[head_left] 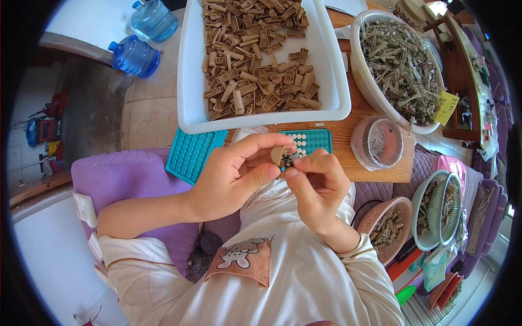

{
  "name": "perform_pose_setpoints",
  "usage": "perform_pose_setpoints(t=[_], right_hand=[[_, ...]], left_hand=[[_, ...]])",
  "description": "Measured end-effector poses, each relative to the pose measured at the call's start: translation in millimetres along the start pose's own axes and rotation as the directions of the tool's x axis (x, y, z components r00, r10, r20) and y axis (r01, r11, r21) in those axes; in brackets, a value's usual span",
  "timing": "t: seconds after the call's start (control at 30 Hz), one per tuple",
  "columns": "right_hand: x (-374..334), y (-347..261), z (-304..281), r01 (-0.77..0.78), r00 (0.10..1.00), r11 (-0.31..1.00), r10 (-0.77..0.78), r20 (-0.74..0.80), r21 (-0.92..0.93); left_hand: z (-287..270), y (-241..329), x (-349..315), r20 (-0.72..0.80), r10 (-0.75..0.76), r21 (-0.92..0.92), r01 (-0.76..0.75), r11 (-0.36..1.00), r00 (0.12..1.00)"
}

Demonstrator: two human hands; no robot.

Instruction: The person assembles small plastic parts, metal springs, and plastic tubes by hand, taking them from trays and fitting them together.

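Note:
Between the thumb and fingers of my left hand [231, 171] is a tan plastic shell [278, 155], held above my lap at the table's near edge. My right hand [322, 190] pinches at a small dark part [288, 161] in the shell's opening; its exact kind is too small to make out. Just behind the hands, a teal tray with round pockets [321, 142] carries several white round pieces [299, 142]. Beyond it, a white plastic tub [266, 120] is filled with loose tan shells [255, 81] like the one in my hand.
Another teal tray [193, 155] sits left of my hands. To the right on the wooden table [389, 169] are a clear round container [375, 144] and a large basin [356, 49] of thin strip-like parts. Baskets [391, 209] of parts stand lower right. Blue water bottles [136, 57] stand far left.

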State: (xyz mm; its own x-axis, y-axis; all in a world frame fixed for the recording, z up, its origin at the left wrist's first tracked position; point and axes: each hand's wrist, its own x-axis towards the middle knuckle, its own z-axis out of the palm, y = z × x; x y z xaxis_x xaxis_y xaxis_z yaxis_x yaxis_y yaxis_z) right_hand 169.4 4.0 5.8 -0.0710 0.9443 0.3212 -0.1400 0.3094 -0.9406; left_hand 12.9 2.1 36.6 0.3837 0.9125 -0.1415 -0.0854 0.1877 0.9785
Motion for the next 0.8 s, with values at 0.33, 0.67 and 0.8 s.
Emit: perform_pose_setpoints(t=[0.33, 0.67, 0.8], right_hand=[[-11, 0, 6, 0.018, 0.995, 1.000, -0.020, -0.096, -0.022], [-4, 17, 12, 0.106, 0.993, 0.980, -0.098, 0.059, -0.168], [-10, 23, 19, 0.009, 1.000, 0.997, -0.008, 0.017, -0.079]], left_hand=[[3, 1, -2, -0.024, 0.024, -0.103, -0.027, 0.994, 0.999], [2, 6, 3, -0.129, -0.087, -0.156, 0.066, 0.986, 0.988], [0, 4, 6, -0.153, -0.115, -0.222, 0.079, 0.972, 0.982]])
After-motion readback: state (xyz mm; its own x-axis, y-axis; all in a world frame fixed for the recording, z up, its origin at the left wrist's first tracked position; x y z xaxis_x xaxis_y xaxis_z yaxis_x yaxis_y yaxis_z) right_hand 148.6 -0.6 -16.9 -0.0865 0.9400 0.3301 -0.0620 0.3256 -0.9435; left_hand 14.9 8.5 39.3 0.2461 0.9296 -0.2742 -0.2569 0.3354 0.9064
